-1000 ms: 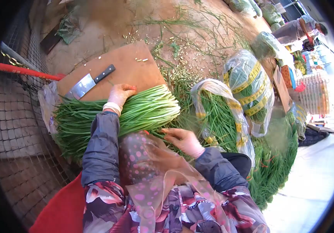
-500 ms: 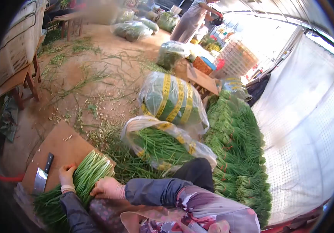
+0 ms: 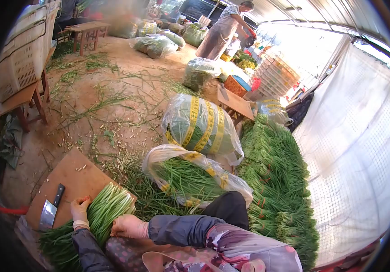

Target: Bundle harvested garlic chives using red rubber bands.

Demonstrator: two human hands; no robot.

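Note:
A bundle of long green stalks (image 3: 110, 202) with pale ends lies across the wooden board (image 3: 70, 174). My left hand (image 3: 81, 209) is at the bundle's left side, fingers bent and closed against it. On the right side, my right hand (image 3: 130, 226) is curled closed at the edge of the stalks; what its fingers hold is hidden. A cleaver (image 3: 51, 207) with a black handle lies flat on the board, left of my left hand.
An open plastic bag (image 3: 188, 177) of greens lies beyond my knee, with a yellow-striped bag (image 3: 202, 122) behind it. Stacked green bunches (image 3: 274, 181) line the right side. Crates (image 3: 25, 59) stand left on a bench. A person (image 3: 220, 31) stands at the back.
The whole view has shifted slightly, so things appear a little lower. My hands remain on either side of the bundle.

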